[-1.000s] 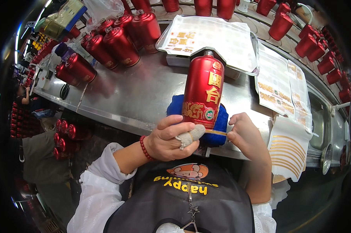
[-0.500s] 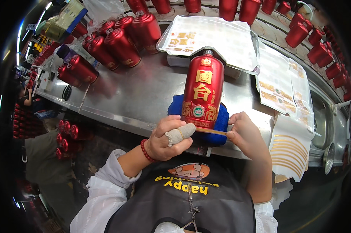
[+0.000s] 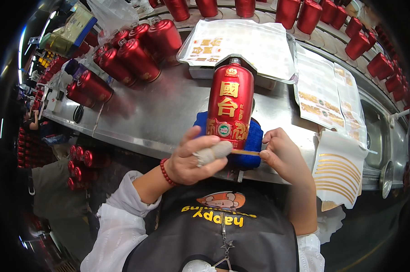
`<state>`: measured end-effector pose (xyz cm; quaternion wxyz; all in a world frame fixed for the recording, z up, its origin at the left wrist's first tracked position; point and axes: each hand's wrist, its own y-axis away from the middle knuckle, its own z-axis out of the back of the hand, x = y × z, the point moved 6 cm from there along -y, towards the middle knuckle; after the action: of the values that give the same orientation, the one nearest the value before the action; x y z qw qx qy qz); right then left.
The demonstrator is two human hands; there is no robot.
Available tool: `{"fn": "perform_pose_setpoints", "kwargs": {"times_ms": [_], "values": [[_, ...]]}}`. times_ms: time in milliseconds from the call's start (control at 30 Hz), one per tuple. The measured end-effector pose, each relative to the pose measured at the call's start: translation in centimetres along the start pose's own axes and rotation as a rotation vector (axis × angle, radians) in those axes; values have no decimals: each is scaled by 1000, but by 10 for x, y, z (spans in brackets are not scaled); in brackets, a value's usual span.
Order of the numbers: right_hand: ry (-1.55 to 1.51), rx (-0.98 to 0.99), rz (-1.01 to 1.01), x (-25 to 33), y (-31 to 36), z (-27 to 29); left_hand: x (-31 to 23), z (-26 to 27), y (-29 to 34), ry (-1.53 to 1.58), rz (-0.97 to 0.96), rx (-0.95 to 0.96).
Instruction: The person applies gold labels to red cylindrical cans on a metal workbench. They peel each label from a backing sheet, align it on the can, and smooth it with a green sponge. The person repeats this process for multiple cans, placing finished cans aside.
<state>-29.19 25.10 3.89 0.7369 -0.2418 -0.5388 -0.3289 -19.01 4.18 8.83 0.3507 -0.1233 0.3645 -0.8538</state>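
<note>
A red bottle with gold lettering and decals leans back on a blue cloth, its base toward me. A thin gold strip runs along the bottle's lower edge, its right part sticking out past the side. The thumb and bent fingers of my right hand pinch that free end. My left hand is at the base's left, its fingers apart; a pale cloth cover on one finger rests by the strip's left part. That fingertip's contact is partly hidden.
Several red bottles stand at the left of the metal table. Decal sheets lie behind the bottle, more at right. A white sheet of gold strips overhangs the front edge. Beyond are bottles on a conveyor and a sink.
My left hand's fingers have spread, one lifting away from the bottle, and the covered finger has moved slightly. My right hand still pinches the strip's end. The whole view has shifted a little.
</note>
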Motion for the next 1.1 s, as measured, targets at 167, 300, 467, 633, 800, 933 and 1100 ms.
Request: {"fn": "perform_pose_setpoints", "kwargs": {"times_ms": [167,300,467,633,800,933,1100], "values": [[31,-3,81,9,2,3,21,2,35,106,420,-93],[33,-14,165,38,6,8,26,-10,19,173,505,28],[-44,-23,147,65,8,11,39,-19,21,500,724,-23],[49,-77,70,37,7,13,37,-25,19,471,778,-77],[220,-108,60,-2,1,2,34,-22,22,396,774,-156],[150,-113,32,-9,2,0,6,-2,25,53,275,-136],[121,-88,-1,-10,1,0,-9,-5,5,-140,-57,2]]}}
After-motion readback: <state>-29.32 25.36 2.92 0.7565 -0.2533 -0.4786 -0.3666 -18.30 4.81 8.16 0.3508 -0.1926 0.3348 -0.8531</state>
